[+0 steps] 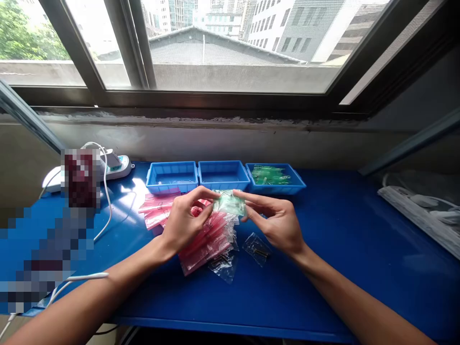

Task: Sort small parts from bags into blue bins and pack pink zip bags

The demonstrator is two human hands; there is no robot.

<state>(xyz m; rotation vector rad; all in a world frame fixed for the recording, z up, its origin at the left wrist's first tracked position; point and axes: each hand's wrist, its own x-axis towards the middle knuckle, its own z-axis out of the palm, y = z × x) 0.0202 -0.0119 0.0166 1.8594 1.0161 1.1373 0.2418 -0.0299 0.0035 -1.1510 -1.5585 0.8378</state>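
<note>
Between my two hands a small pale green plastic bag (230,203) is held up above the table. My left hand (187,215) pinches its left edge and my right hand (278,223) pinches its right edge. What the bag contains is too unclear to make out. Below and behind my left hand lies a pile of pink plastic bags (206,244). Clear bags (224,267) stick out from under the pile's right side. A separate clear bag with dark, thin pieces inside (257,250) rests on the table, left of my right wrist.
Three blue trays stand in a row behind my hands: a left tray (172,188), a middle tray (224,185) and a right one holding green bags (271,175). A white power strip (124,167) and cables are at left. Another white strip (420,215) lies at the blue table's (341,268) right.
</note>
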